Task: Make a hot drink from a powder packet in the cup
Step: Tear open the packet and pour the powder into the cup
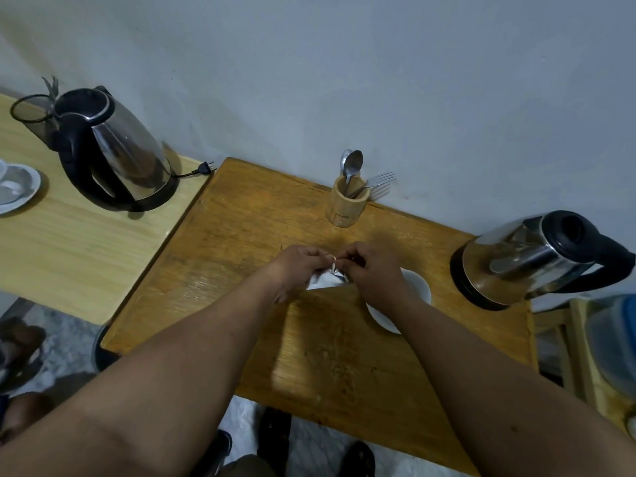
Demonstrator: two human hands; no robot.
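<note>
Both hands meet over the middle of the wooden table (309, 339). My left hand (296, 266) and my right hand (371, 270) each pinch the top edge of a small silvery-white powder packet (325, 280), held between them just above the table. Under my right wrist stands a white cup on a white saucer (418, 282), mostly hidden by the hand. A steel electric kettle (526, 259) with a black handle stands at the table's right end, close to the cup.
A bamboo holder (347, 204) with spoons and a fork stands at the wall. On a paler table (69, 249) to the left are a second steel kettle (113, 149), its loose plug (204, 168), and a white saucer (17, 191). Shoes lie on the floor.
</note>
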